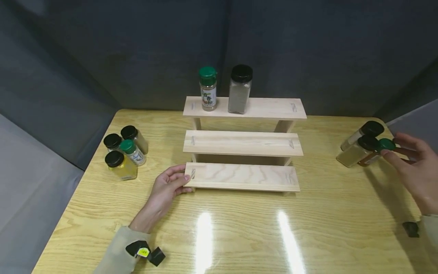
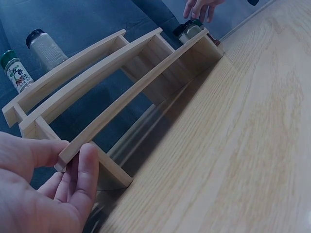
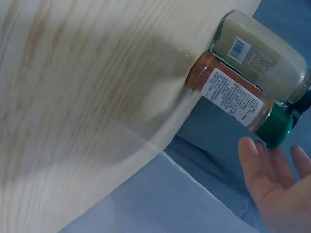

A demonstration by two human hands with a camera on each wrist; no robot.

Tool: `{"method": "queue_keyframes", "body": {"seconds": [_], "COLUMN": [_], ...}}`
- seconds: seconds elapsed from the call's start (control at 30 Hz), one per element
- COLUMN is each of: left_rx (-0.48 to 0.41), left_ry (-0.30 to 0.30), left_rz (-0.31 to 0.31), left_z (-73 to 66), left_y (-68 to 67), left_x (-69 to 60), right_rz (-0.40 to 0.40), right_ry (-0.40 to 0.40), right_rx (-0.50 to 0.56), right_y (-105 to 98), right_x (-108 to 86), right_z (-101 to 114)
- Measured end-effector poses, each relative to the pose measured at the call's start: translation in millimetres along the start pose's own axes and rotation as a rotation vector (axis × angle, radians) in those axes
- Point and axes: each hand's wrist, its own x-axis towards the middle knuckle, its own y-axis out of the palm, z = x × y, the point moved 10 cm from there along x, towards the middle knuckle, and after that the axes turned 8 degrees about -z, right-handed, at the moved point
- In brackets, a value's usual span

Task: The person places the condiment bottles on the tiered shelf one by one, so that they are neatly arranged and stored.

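My left hand [image 1: 165, 190] [image 2: 53, 189] pinches the left end of the lowest board of a three-tier wooden rack [image 1: 241, 177] [image 2: 141, 82], thumb on top and fingers beneath. At the right, my right hand [image 1: 415, 167] [image 3: 279, 182] is at the green cap [image 1: 386, 144] [image 3: 274, 125] of a small jar with reddish-brown contents [image 3: 231, 92], its fingers spread and not closed on it. Whether a fingertip touches the cap is unclear. Beside that jar stand two black-capped jars [image 1: 352, 153] [image 1: 351, 139]. A green-capped jar [image 1: 208, 95] and a black-capped jar [image 1: 239, 95] stand on the top tier.
On the left of the table [image 1: 239, 232] several jars are grouped, among them a yellow one [image 1: 124, 168] and a green-capped one [image 1: 135, 155]. Dark cloth [image 1: 164, 49] hangs behind the table, with lighter grey cloth [image 1: 30, 182] at the left side.
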Motion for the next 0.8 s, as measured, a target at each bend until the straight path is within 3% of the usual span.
{"method": "queue_keyframes", "body": {"seconds": [0.27, 0.57, 0.8], "left_rx": [-0.001, -0.006, -0.009], "left_ry": [0.005, 0.005, 0.006], "left_rz": [-0.001, 0.003, 0.007], "left_z": [-0.6, 0.2, -0.6], "left_y": [1.1, 0.9, 0.8], "left_x": [0.7, 0.8, -0.4], "right_rz": [-0.009, -0.021, -0.051], "right_ry": [0.032, -0.012, 0.027], "right_rx": [-0.046, -0.061, -0.079], "right_y": [4, 6, 6], "right_x": [3.4, 8.5, 8.6], "right_z": [-10, -16, -17]}}
